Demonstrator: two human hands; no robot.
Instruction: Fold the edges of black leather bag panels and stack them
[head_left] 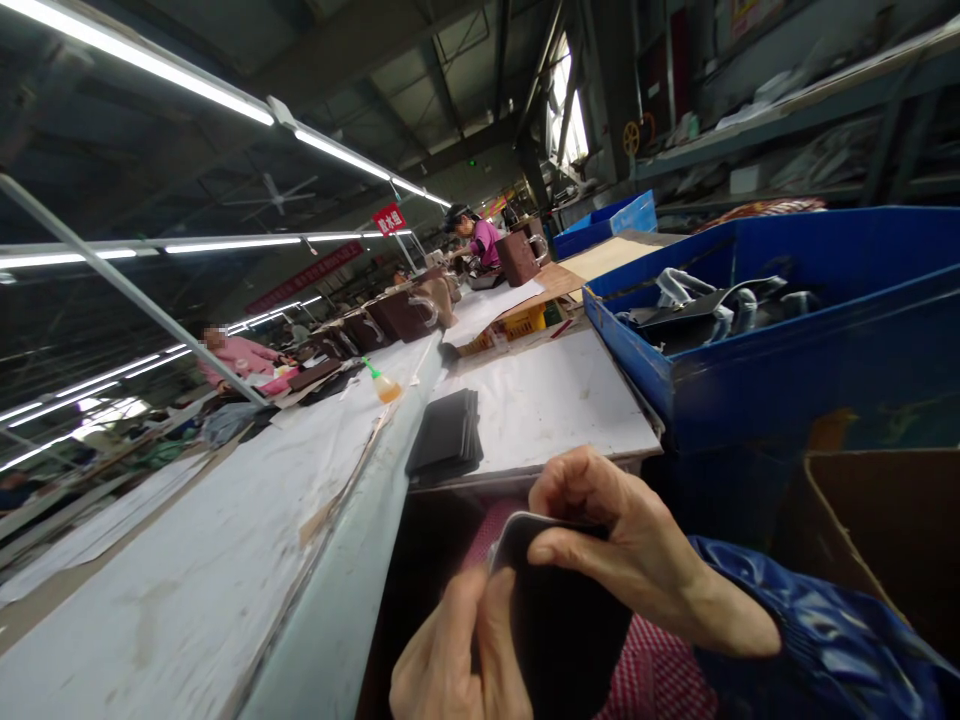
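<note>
A thin black panel (562, 630) with a pale edge hangs between my two hands, over a red checked cloth (652, 670) on my lap. My left hand (461, 645) pinches its left edge between thumb and fingers. At its top edge my right hand (615, 545) grips it, thumb on the near face and fingers curled behind. Just beyond the hands, a stack of black panels (444, 432) lies on a white-topped table (555, 400). The panel's lower part falls into shadow, and its exact material I cannot make out.
A large blue bin (810, 370) with black pieces and wrapped handles stands on the right, above a cardboard box (885, 510). A long white worktable (187, 560) runs along the left. A glue bottle (385, 384) stands on it. Two people work farther back.
</note>
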